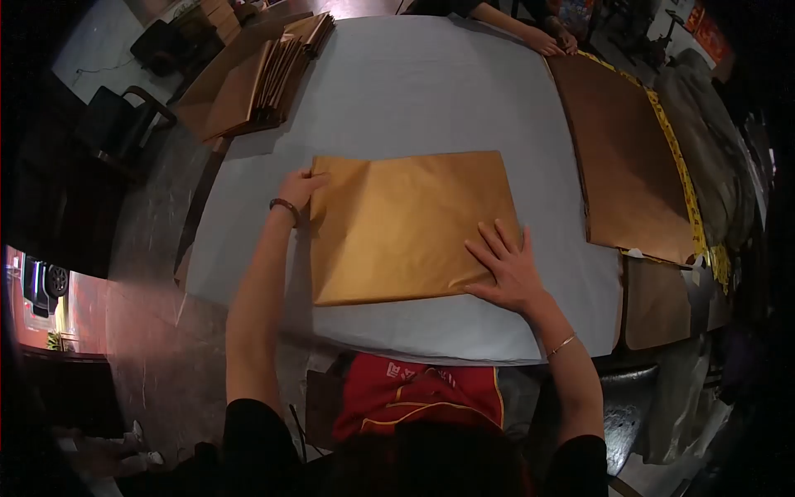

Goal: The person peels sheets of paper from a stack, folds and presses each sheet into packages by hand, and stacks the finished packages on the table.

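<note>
A flat, gold-brown folded sheet of paper lies on the grey-covered table in front of me. A soft crease runs down its left part. At its upper left edge, my left hand pinches the paper, thumb on top and the other fingers partly hidden. My right hand rests palm down over the lower right corner, fingers spread on the paper and holding nothing.
Folded brown sheets stand in a stack at the table's far left. A large brown board edged with yellow tape lies at the right. Another person's hands touch its far end. A chair stands beyond the left edge.
</note>
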Motion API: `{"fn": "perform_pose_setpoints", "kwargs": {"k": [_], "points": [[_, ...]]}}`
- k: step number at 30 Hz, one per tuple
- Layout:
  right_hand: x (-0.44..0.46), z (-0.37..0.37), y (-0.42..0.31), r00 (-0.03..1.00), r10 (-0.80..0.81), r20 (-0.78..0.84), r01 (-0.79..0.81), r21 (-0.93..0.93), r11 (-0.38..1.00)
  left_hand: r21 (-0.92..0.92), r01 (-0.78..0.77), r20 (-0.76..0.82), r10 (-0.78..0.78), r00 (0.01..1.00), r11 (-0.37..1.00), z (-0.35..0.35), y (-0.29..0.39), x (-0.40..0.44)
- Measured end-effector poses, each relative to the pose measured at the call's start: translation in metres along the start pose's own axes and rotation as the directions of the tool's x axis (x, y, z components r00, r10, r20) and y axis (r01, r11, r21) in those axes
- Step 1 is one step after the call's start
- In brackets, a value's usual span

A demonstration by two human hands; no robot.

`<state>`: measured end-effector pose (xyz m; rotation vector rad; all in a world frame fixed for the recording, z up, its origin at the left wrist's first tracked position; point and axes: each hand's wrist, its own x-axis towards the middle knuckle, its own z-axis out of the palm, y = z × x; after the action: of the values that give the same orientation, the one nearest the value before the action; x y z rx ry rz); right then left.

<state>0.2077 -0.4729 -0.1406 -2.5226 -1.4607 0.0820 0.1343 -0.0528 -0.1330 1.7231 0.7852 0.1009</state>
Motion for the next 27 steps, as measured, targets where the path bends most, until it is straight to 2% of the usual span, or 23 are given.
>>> {"fn": "perform_pose_setpoints", "kwargs": {"k": [1, 2, 4, 5, 6, 7, 8, 9, 10, 11, 13, 15, 19, 21, 22, 23, 24, 25, 26, 27], "points": [[0.0, -0.002, -0.002, 1.0, 0.02, 0.008, -0.02, 0.002, 1.0, -0.149, -0.061, 0.019, 0.064, 0.998, 0.987, 0.002, 0.001, -0.005], [-0.001, 0.0, 0.002, 1.0, 0.017, 0.004, -0.017, 0.001, 1.0, -0.148, -0.064, 0.015, 0.067, 0.998, 0.987, 0.004, 0.004, -0.009], [-0.001, 0.003, 0.009, 0.965, 0.134, -0.228, -0.024, 0.431, 0.902, -0.257, -0.251, 0.005, 0.261, 0.965, 0.933, 0.009, 0.016, -0.02], [-0.002, 0.001, 0.012, 0.938, 0.317, -0.142, -0.066, 0.823, 0.564, -0.253, -0.26, 0.004, 0.27, 0.963, 0.932, 0.011, 0.023, -0.026], [0.001, -0.008, 0.011, 0.936, 0.317, -0.153, -0.057, 0.823, 0.566, -0.3, -0.374, 0.036, 0.402, 0.915, 0.878, 0.013, 0.035, -0.036], [0.005, -0.018, 0.013, 0.877, 0.471, -0.095, -0.094, 0.927, 0.363, -0.35, -0.478, 0.064, 0.529, 0.846, 0.806, 0.013, 0.045, -0.046], [0.011, -0.027, 0.017, 0.802, 0.597, -0.004, -0.097, 0.986, 0.137, -0.345, -0.488, 0.065, 0.54, 0.839, 0.802, 0.009, 0.052, -0.055], [0.014, -0.028, 0.031, 0.796, 0.606, 0.002, -0.056, 0.996, 0.07, -0.32, -0.544, 0.078, 0.594, 0.801, 0.776, 0.005, 0.06, -0.063], [0.023, -0.027, 0.043, 0.79, 0.612, -0.017, -0.034, 0.997, 0.072, -0.297, -0.601, 0.097, 0.649, 0.754, 0.742, 0.002, 0.071, -0.073], [0.033, -0.023, 0.056, 0.776, 0.631, -0.014, -0.007, 0.999, 0.031, -0.375, -0.605, 0.123, 0.684, 0.719, 0.703, 0.001, 0.082, -0.086], [0.047, -0.019, 0.076, 0.755, 0.655, -0.034, 0.044, 0.999, 0.001, -0.383, -0.624, 0.101, 0.702, 0.705, 0.681, -0.004, 0.089, -0.097], [0.059, -0.026, 0.08, 0.903, 0.426, -0.061, 0.11, 0.99, -0.09, -0.397, -0.65, 0.035, 0.718, 0.695, 0.648, -0.01, 0.091, -0.105], [0.064, -0.068, 0.062, 0.923, 0.372, -0.101, 0.133, 0.989, -0.061, -0.465, -0.632, -0.018, 0.707, 0.707, 0.62, -0.021, 0.092, -0.11], [0.062, -0.096, 0.056, 0.882, 0.435, -0.18, 0.158, 0.984, 0.086, -0.337, -0.693, -0.036, 0.726, 0.686, 0.638, -0.032, 0.096, -0.104], [0.058, -0.112, 0.056, 0.873, 0.445, -0.198, 0.145, 0.978, 0.15, -0.343, -0.689, -0.041, 0.723, 0.69, 0.638, -0.04, 0.098, -0.102], [0.048, -0.124, 0.055, 0.876, 0.443, -0.191, 0.135, 0.979, 0.154, -0.321, -0.711, 0.021, 0.755, 0.655, 0.626, -0.049, 0.1, -0.101], [0.037, -0.134, 0.054, 0.87, 0.336, -0.361, 0.268, 0.918, 0.292, -0.299, -0.731, 0.084, 0.78, 0.621, 0.614, -0.054, 0.103, -0.103], [0.028, -0.142, 0.052, 0.837, 0.202, -0.509, 0.401, 0.821, 0.405, -0.183, -0.793, 0.038, 0.811, 0.584, 0.58, -0.048, 0.114, -0.116], [0.017, -0.144, 0.048, 0.845, 0.196, -0.497, 0.392, 0.826, 0.405, -0.187, -0.787, 0.028, 0.804, 0.594, 0.588, -0.047, 0.11, -0.117], [0.002, -0.142, 0.042, 0.847, 0.182, -0.498, 0.386, 0.814, 0.434, -0.22, -0.818, 0.083, 0.846, 0.527, 0.531, -0.046, 0.105, -0.117]]}}
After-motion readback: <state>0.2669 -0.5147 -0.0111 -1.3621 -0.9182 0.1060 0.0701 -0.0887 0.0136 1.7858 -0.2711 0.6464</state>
